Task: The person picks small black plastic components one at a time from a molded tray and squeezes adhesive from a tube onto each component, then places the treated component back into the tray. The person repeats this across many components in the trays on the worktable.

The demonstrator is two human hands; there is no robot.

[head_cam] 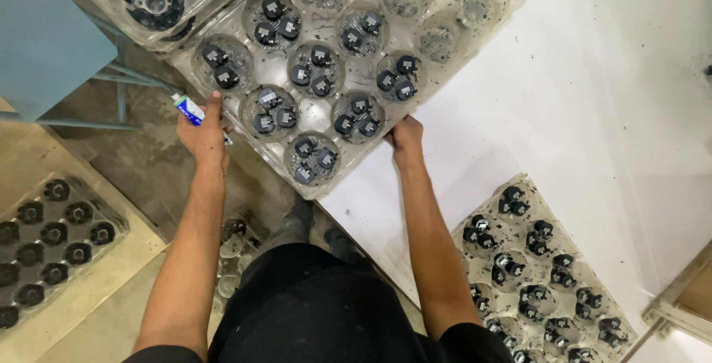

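Overhead, both hands' (202, 134) (405, 139) grip closed on clear tray (415, 18) of small black parts (311, 66).

Bright even light, soft shadows, sharp

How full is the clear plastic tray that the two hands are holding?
Partly full. In the clear tray, the round cups near the left hand and right hand hold black parts; the far cups look empty.

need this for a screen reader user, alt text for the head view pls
Both hands grip a clear plastic tray of small black parts, left hand and right hand on its near edges, over a white table; another filled tray lies nearby.
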